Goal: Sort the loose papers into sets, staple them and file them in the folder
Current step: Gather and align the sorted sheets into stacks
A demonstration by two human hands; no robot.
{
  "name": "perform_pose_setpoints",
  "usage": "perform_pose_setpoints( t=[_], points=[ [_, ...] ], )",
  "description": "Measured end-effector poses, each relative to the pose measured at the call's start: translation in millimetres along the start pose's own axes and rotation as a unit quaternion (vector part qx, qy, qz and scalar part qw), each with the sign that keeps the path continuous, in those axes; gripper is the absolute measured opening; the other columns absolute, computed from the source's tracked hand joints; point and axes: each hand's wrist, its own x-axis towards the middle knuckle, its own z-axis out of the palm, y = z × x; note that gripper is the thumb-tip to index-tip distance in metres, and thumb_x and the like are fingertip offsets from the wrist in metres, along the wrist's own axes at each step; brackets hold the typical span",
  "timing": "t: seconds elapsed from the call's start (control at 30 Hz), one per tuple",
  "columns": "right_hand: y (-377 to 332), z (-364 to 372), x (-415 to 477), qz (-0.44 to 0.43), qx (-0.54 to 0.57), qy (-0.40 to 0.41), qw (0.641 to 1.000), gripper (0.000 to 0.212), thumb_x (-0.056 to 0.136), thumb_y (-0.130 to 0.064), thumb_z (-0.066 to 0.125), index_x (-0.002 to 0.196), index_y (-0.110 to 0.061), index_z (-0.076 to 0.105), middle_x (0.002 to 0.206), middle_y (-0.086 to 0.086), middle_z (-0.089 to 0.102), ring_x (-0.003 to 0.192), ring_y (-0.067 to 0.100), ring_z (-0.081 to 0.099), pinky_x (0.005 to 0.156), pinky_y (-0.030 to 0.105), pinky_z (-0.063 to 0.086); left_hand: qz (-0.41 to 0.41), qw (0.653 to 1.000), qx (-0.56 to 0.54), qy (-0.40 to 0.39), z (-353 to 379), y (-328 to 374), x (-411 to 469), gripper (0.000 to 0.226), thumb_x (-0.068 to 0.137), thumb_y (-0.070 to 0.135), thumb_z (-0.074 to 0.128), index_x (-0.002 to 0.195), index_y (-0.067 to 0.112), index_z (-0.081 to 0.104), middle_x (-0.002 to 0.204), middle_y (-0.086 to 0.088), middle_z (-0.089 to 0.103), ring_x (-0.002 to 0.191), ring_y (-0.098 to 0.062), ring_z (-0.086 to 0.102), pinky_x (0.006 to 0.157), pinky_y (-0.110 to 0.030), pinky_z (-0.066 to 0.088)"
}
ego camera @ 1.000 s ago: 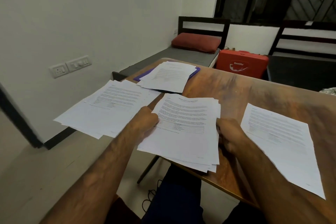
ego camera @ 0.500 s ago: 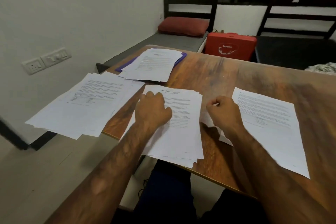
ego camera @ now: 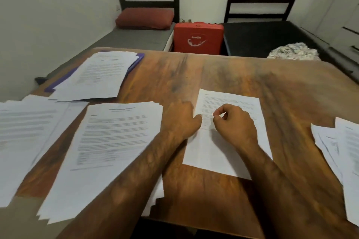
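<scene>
Change: I am shifting my left hand off the middle stack and onto the single sheet, which is lying at 3 o'clock of that stack.
Left hand: relaxed, fingers fairly straight, touching the sheet's 9 o'clock edge.
Right hand: curling over the sheet, thumb nearing forefinger; I cannot tell whether it is catching paper.
Folder: lying at the table's 10 o'clock under a pile, well apart.
Meaning: I am probably squaring a new set; stapling and filing are still waiting.
</scene>
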Motion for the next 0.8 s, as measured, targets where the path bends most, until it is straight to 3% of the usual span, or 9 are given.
perform_pose_setpoints(
  t=[0.07, 0.13, 0.3, 0.43, 0.53, 0.63, 0.7, 0.77, 0.8],
  points=[
    [13, -6, 8, 0.011, -0.036, 0.007, 0.999, 0.010, 0.096, -0.031, 0.061, 0.102, -0.030, 0.069, 0.096, -0.008, 0.072, 0.082, 0.015, 0.061, 0.061, 0.022, 0.036, 0.016, 0.999, 0.033, 0.000, 9, 10, 12, 0.048, 0.099, 0.052, 0.056, 0.133, 0.017, 0.058, 0.137, -0.007, 0.060, 0.120, -0.027, 0.059, 0.107, -0.043, 0.050],
    [23, -7, 14, 0.017, -0.063, 0.020, 0.998, 0.011, 0.098, -0.032, 0.059, 0.103, -0.030, 0.068, 0.097, -0.008, 0.073, 0.080, 0.015, 0.062, 0.058, 0.021, 0.032, 0.007, 0.998, 0.059, -0.004, 16, 17, 19, 0.065, 0.102, 0.056, 0.048, 0.150, 0.013, 0.041, 0.154, -0.011, 0.043, 0.138, -0.030, 0.045, 0.115, -0.043, 0.038],
    [39, 1, 16, 0.016, -0.099, 0.054, 0.993, 0.017, 0.101, -0.039, 0.053, 0.107, -0.031, 0.066, 0.104, -0.010, 0.074, 0.078, 0.009, 0.055, 0.063, 0.024, 0.033, 0.019, 0.988, 0.143, 0.050, 48, 15, 27, 0.070, 0.097, 0.073, 0.036, 0.141, 0.020, 0.049, 0.144, -0.007, 0.047, 0.131, -0.024, 0.042, 0.113, -0.043, 0.040],
    [38, 4, 14, 0.006, -0.125, 0.063, 0.990, 0.018, 0.101, -0.042, 0.050, 0.110, -0.032, 0.062, 0.105, -0.010, 0.073, 0.075, 0.008, 0.050, 0.056, 0.018, 0.022, 0.023, 0.985, 0.159, 0.058, 57, 15, 29, 0.063, 0.099, 0.070, 0.034, 0.144, 0.028, 0.050, 0.148, -0.005, 0.045, 0.133, -0.023, 0.040, 0.114, -0.042, 0.038],
    [40, 5, 15, 0.004, -0.129, 0.063, 0.990, 0.017, 0.101, -0.043, 0.050, 0.109, -0.032, 0.061, 0.106, -0.010, 0.073, 0.075, 0.008, 0.052, 0.059, 0.018, 0.028, 0.038, 0.987, 0.143, 0.059, 59, 17, 28, 0.055, 0.102, 0.063, 0.035, 0.146, 0.032, 0.047, 0.148, -0.004, 0.046, 0.133, -0.023, 0.040, 0.114, -0.041, 0.038],
    [40, 6, 15, 0.005, -0.135, 0.056, 0.989, 0.017, 0.101, -0.042, 0.051, 0.108, -0.032, 0.061, 0.105, -0.010, 0.073, 0.074, 0.009, 0.054, 0.060, 0.020, 0.032, 0.075, 0.992, 0.057, 0.084, 61, 14, 25, 0.043, 0.103, 0.053, 0.045, 0.141, 0.034, 0.050, 0.142, 0.001, 0.053, 0.129, -0.020, 0.044, 0.111, -0.040, 0.042],
    [38, 6, 15, 0.007, -0.129, 0.053, 0.990, 0.015, 0.101, -0.041, 0.051, 0.107, -0.032, 0.061, 0.104, -0.010, 0.073, 0.075, 0.010, 0.057, 0.063, 0.021, 0.037, 0.083, 0.991, -0.073, 0.080, 59, 13, 24, 0.038, 0.102, 0.043, 0.057, 0.138, 0.035, 0.053, 0.137, 0.006, 0.059, 0.122, -0.015, 0.052, 0.101, -0.034, 0.050],
    [38, 5, 15, 0.002, -0.111, 0.044, 0.993, 0.013, 0.101, -0.040, 0.053, 0.106, -0.032, 0.062, 0.104, -0.010, 0.073, 0.077, 0.011, 0.060, 0.068, 0.024, 0.045, 0.069, 0.970, -0.229, 0.049, 52, 12, 22, 0.043, 0.099, 0.030, 0.066, 0.139, 0.036, 0.050, 0.133, 0.009, 0.062, 0.112, -0.012, 0.062, 0.087, -0.024, 0.058],
    [38, 3, 14, 0.001, -0.090, 0.037, 0.995, 0.011, 0.101, -0.039, 0.055, 0.107, -0.032, 0.062, 0.105, -0.009, 0.073, 0.079, 0.011, 0.062, 0.071, 0.026, 0.048, 0.065, 0.956, -0.283, 0.036, 47, 11, 22, 0.049, 0.097, 0.025, 0.070, 0.140, 0.036, 0.047, 0.132, 0.010, 0.062, 0.109, -0.013, 0.065, 0.085, -0.026, 0.061]
  ],
)
